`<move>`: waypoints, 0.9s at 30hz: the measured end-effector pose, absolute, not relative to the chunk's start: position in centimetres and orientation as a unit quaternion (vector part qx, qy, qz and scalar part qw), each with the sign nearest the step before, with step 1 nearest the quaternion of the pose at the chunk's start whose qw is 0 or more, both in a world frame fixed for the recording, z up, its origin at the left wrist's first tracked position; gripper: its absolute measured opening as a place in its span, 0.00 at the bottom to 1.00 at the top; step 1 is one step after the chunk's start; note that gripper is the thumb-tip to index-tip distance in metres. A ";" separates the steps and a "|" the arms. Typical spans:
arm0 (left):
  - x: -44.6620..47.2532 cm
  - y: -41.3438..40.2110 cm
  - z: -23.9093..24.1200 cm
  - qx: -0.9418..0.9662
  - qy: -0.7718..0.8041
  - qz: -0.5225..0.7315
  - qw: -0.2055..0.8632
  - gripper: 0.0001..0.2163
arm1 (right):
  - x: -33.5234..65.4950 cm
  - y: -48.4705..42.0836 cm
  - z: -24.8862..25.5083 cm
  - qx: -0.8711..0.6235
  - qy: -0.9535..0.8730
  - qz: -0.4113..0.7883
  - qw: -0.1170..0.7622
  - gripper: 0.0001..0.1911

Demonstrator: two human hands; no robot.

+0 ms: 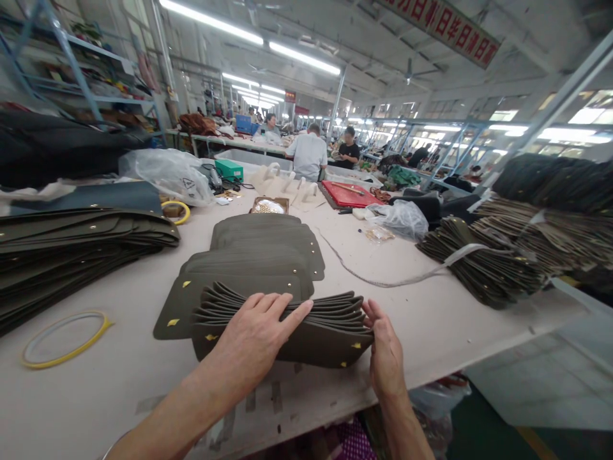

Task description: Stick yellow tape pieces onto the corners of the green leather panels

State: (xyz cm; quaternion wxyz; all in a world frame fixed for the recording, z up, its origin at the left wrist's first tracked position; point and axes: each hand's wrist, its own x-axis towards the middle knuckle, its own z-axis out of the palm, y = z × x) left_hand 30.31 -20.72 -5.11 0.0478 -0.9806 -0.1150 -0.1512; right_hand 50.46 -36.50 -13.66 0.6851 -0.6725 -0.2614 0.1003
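A fanned stack of dark olive leather pieces (pixel 330 319) with small yellow tabs stands on edge near the table's front. My left hand (pixel 256 332) rests over the top edges of the stack, fingers stretched out flat and pressing on them. My right hand (pixel 385 351) presses against the stack's right end, fingers together along the side. Behind it lie flat olive panels (pixel 258 255) spread toward the middle of the table.
A tall pile of olive panels (pixel 81 246) sits at left, bundles tied with white strap (pixel 483 262) at right. A yellow ring (pixel 64 338) lies front left. Plastic bags (pixel 402 217), a red tray (pixel 347 193) and a green box (pixel 228 168) stand farther back. Other people work at distant tables.
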 end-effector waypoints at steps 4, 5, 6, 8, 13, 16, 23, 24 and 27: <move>30.4 -20.8 -5.0 -0.980 -0.116 -0.157 0.048 0.30 | 51.4 -36.6 -13.2 -0.701 -0.234 0.096 0.667 0.28; 30.4 -20.8 -5.0 -0.980 -0.117 -0.157 0.047 0.30 | 51.4 -36.7 -13.0 -0.707 -0.233 0.085 0.662 0.26; 30.5 -20.8 -4.9 -0.980 -0.119 -0.155 0.046 0.29 | 51.4 -36.9 -12.9 -0.711 -0.233 0.071 0.659 0.24; 30.6 -20.8 -4.9 -0.980 -0.122 -0.151 0.045 0.30 | 51.2 -37.0 -12.8 -0.714 -0.226 0.040 0.662 0.20; 31.0 -20.8 -4.9 -0.979 -0.132 -0.147 0.048 0.29 | 50.5 -37.1 -12.9 -0.709 -0.209 0.013 0.674 0.18; 31.0 -20.9 -4.9 -0.978 -0.134 -0.154 0.044 0.29 | 50.0 -37.2 -12.7 -0.705 -0.244 -0.014 0.666 0.17; 31.0 -20.9 -4.9 -0.977 -0.136 -0.156 0.045 0.28 | 49.3 -38.0 -12.2 -0.742 -0.246 -0.069 0.619 0.20; 31.0 -20.9 -4.9 -0.977 -0.137 -0.156 0.045 0.28 | 49.3 -38.0 -12.3 -0.745 -0.241 -0.043 0.621 0.21; 31.1 -20.9 -4.9 -0.978 -0.135 -0.152 0.042 0.29 | 49.0 -37.7 -12.7 -0.719 -0.229 0.047 0.655 0.22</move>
